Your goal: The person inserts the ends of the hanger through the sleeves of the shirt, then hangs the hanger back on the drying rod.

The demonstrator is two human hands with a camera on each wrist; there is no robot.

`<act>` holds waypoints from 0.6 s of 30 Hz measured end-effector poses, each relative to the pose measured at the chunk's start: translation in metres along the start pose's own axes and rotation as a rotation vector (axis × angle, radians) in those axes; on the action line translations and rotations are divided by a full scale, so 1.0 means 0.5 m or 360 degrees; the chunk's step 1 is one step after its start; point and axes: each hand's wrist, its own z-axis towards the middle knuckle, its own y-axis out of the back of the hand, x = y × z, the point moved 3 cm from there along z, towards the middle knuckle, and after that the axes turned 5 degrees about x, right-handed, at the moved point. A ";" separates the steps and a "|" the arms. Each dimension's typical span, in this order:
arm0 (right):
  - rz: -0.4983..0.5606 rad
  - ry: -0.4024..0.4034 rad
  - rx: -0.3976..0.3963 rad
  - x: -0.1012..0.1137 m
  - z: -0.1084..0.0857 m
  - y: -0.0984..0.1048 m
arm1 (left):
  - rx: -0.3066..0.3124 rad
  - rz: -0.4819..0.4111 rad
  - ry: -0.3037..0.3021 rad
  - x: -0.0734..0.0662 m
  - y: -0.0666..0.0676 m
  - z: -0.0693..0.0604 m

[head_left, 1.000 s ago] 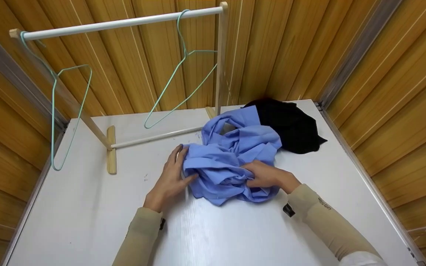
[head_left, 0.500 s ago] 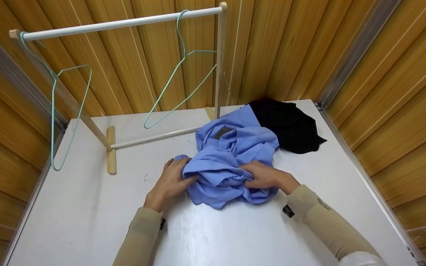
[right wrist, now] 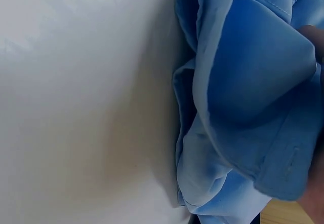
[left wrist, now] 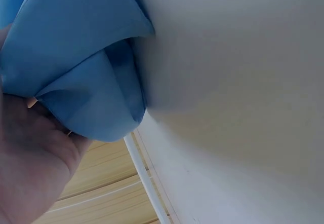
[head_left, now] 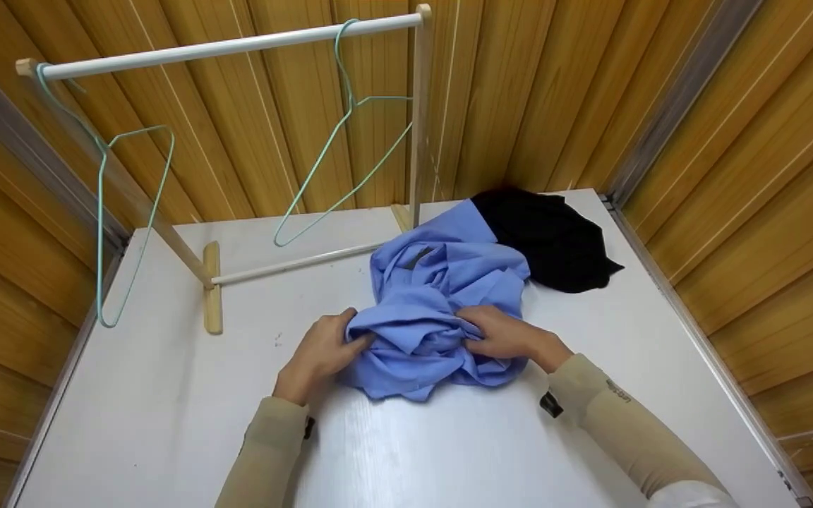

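Observation:
A crumpled blue shirt (head_left: 413, 310) lies bunched on the white table. My left hand (head_left: 318, 351) grips its left edge, thumb over the cloth and fingers behind it. On the other side my right hand (head_left: 509, 334) holds a fold, its fingertips hidden in the fabric. In the left wrist view, a loose flap of the shirt (left wrist: 81, 77) hangs over the left hand (left wrist: 35, 153). The right wrist view shows a stitched part of the shirt (right wrist: 253, 82) with a buttonhole, close to the right hand (right wrist: 315, 183), which is mostly out of frame.
Behind the shirt stands a rack with a white top rail (head_left: 237, 46). Two green wire hangers, a left hanger (head_left: 101, 212) and a right hanger (head_left: 318, 161), hang from it. Black cloth (head_left: 547, 240) lies at the back right, touching the shirt. Wood-patterned walls (head_left: 533, 92) enclose the table (head_left: 392, 451).
My left hand's fingers have curled in from lying spread along the shirt to gripping its edge. The shirt's left side has shifted slightly toward me. My right hand has barely moved.

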 end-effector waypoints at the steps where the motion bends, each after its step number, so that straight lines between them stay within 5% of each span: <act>1: 0.0001 -0.0001 -0.0005 -0.001 0.000 0.001 | 0.0016 0.0002 0.0026 0.000 0.000 -0.001; 7: -0.0022 0.0036 -0.0061 -0.005 0.002 0.005 | 0.0071 0.0027 0.0106 -0.004 0.001 -0.003; 18: -0.0120 -0.0016 -0.0300 -0.004 -0.003 0.018 | -0.0033 -0.0049 0.0004 -0.013 -0.002 0.007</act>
